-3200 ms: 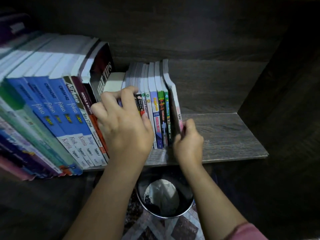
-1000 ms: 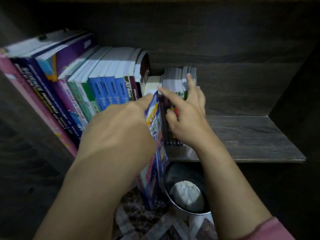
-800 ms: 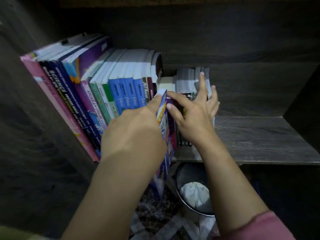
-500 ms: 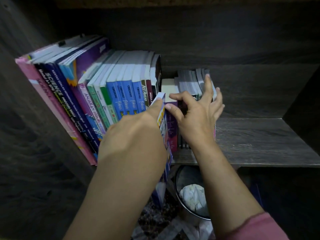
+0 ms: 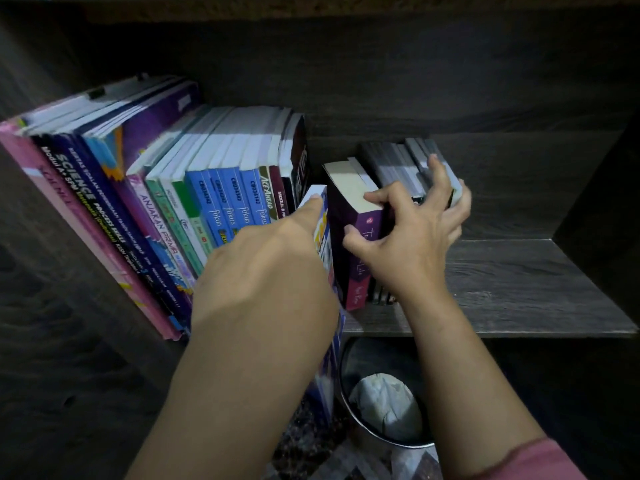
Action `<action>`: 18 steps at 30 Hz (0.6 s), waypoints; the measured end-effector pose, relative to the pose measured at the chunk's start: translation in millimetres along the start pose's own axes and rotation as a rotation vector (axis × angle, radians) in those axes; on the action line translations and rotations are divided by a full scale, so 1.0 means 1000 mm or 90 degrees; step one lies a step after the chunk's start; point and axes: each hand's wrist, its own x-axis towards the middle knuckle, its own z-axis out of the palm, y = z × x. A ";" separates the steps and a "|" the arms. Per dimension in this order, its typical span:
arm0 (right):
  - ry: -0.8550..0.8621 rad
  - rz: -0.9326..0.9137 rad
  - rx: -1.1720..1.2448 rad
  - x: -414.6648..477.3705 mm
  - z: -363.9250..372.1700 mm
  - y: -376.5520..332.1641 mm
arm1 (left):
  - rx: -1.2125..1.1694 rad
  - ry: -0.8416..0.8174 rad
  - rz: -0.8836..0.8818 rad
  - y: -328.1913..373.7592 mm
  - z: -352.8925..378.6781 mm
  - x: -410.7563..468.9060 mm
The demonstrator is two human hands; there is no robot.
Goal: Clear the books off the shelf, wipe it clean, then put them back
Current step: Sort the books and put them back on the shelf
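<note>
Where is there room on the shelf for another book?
The bare shelf board right of the small books your right hand holds, up to the side wall. The left is crowded: tall books packed together.

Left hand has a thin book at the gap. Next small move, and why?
Probably the left hand pushes the thin blue book deeper into the gap: it overhangs the shelf edge, while the right hand holds the purple book aside.

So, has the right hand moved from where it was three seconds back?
Yes. The right hand went up and deeper in: then low at the shelf board's front edge, now gripping the purple book and thin books near their tops.
</note>
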 end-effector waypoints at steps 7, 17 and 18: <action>-0.154 -0.094 0.052 0.006 -0.023 0.010 | -0.020 -0.039 -0.138 0.012 0.039 0.028; -0.360 0.130 0.211 0.019 -0.056 0.040 | -0.002 0.002 -0.056 0.005 0.027 0.024; -0.397 0.165 0.177 0.018 -0.052 0.044 | -0.009 0.034 -0.051 0.006 0.029 0.023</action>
